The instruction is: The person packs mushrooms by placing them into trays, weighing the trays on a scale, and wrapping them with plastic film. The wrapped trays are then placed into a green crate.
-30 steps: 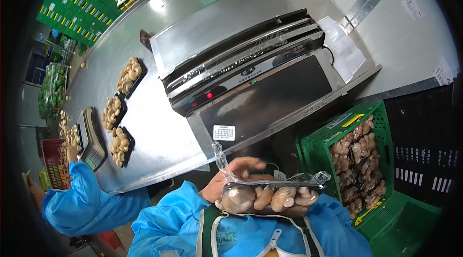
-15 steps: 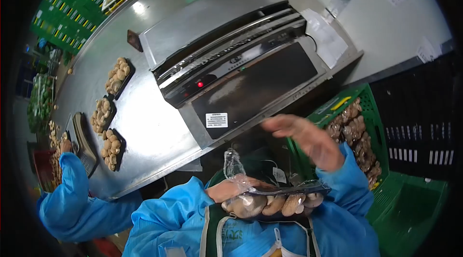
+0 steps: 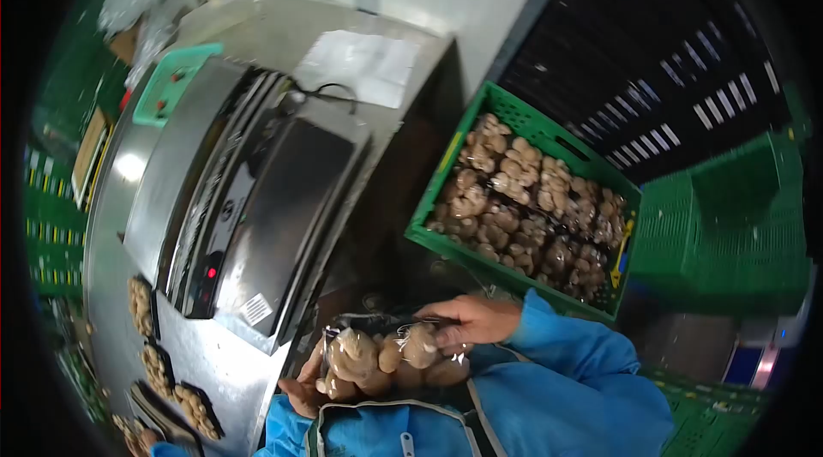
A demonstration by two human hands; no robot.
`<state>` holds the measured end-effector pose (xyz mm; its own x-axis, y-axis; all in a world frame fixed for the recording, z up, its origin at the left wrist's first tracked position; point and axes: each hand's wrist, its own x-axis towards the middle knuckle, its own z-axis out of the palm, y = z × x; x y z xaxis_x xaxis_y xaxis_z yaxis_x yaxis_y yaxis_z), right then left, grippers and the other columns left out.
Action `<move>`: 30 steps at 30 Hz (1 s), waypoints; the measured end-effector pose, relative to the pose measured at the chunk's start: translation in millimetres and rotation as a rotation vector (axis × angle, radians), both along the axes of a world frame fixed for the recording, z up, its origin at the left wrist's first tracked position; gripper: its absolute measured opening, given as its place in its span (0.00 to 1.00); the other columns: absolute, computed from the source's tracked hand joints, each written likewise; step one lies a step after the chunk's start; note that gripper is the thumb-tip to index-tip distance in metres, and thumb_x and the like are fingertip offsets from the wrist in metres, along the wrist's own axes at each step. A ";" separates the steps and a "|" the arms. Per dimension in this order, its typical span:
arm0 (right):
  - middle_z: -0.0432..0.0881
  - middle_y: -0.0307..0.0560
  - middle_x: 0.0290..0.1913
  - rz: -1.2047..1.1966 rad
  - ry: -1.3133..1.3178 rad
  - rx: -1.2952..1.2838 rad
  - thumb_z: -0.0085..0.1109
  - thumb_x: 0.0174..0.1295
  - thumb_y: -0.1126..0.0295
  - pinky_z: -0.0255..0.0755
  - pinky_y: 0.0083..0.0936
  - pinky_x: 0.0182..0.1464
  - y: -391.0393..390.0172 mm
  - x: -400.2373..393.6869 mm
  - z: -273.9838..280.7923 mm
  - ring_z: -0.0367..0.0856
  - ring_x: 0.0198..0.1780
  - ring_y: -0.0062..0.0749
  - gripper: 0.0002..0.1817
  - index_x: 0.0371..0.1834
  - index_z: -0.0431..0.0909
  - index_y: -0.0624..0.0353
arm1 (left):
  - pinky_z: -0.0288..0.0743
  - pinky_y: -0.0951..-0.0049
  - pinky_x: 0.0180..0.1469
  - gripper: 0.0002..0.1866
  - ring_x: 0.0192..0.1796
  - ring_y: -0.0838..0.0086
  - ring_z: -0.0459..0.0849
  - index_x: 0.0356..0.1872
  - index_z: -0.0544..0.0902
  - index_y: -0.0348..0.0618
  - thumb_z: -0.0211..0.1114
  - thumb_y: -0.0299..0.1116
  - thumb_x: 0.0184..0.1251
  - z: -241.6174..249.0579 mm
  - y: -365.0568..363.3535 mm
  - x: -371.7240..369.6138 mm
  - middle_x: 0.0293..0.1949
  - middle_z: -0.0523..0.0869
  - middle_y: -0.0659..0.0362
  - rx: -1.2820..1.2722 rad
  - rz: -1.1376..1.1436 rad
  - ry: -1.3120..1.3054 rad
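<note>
A film-wrapped tray of mushrooms (image 3: 387, 358) is held in front of my apron, its mushrooms facing up and the clear film shining. My right hand (image 3: 482, 320) grips its right end, thumb on top of the film. At the left end, my left hand (image 3: 302, 387) holds the tray's edge, with its fingers partly hidden. To the right and a little ahead stands a green crate (image 3: 420, 230) packed with several wrapped mushroom trays (image 3: 519, 191).
A wrapping machine (image 3: 283, 183) with a red light sits on the steel table (image 3: 111, 238). Unwrapped mushroom trays (image 3: 156, 369) lie at the left, near another person's hand (image 3: 149, 438). Green crates (image 3: 729, 225) and a black slotted panel (image 3: 643, 63) stand at the right.
My view has turned right toward the crate. My right hand, previously raised apart from the tray, now grips it. The tray has turned so its mushrooms show more from above.
</note>
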<state>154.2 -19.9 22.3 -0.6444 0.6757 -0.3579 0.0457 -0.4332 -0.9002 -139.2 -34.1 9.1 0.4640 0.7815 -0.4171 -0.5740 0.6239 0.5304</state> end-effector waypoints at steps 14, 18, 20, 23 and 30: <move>0.75 0.42 0.50 -1.174 0.157 -0.103 0.65 0.50 0.76 0.71 0.25 0.52 -53.9 177.1 -65.0 0.74 0.50 0.26 0.36 0.63 0.59 0.60 | 0.70 0.72 0.54 0.24 0.48 0.70 0.80 0.53 0.74 0.30 0.50 0.44 0.71 -34.0 134.1 294.7 0.46 0.81 0.51 0.351 -0.368 0.433; 0.75 0.43 0.51 -1.470 0.093 -0.013 0.62 0.53 0.77 0.70 0.26 0.52 -56.7 214.6 -178.8 0.74 0.50 0.28 0.32 0.61 0.60 0.58 | 0.69 0.68 0.56 0.23 0.50 0.65 0.79 0.58 0.69 0.30 0.51 0.40 0.71 -46.4 135.0 302.5 0.48 0.81 0.49 0.363 -0.363 0.424; 0.74 0.45 0.51 -1.387 0.008 -0.105 0.62 0.54 0.76 0.70 0.26 0.53 -59.0 208.7 -219.3 0.75 0.50 0.30 0.29 0.59 0.62 0.59 | 0.70 0.67 0.55 0.20 0.49 0.64 0.80 0.56 0.71 0.32 0.52 0.38 0.70 -58.1 126.2 284.5 0.46 0.82 0.49 0.356 -0.404 0.471; 0.74 0.43 0.51 -1.359 0.056 -0.144 0.63 0.54 0.75 0.71 0.28 0.51 -51.8 185.9 -266.9 0.75 0.49 0.29 0.29 0.59 0.62 0.58 | 0.71 0.67 0.54 0.19 0.47 0.64 0.81 0.54 0.72 0.33 0.53 0.37 0.69 -63.3 110.4 248.7 0.44 0.83 0.48 0.223 -0.302 0.526; 0.68 0.50 0.59 -1.226 -0.115 -0.216 0.66 0.55 0.62 0.67 0.29 0.57 -41.0 173.8 -284.8 0.70 0.57 0.36 0.43 0.67 0.49 0.64 | 0.74 0.67 0.51 0.16 0.44 0.66 0.82 0.51 0.73 0.35 0.54 0.34 0.68 -76.7 61.9 147.1 0.41 0.83 0.50 -0.010 0.030 0.601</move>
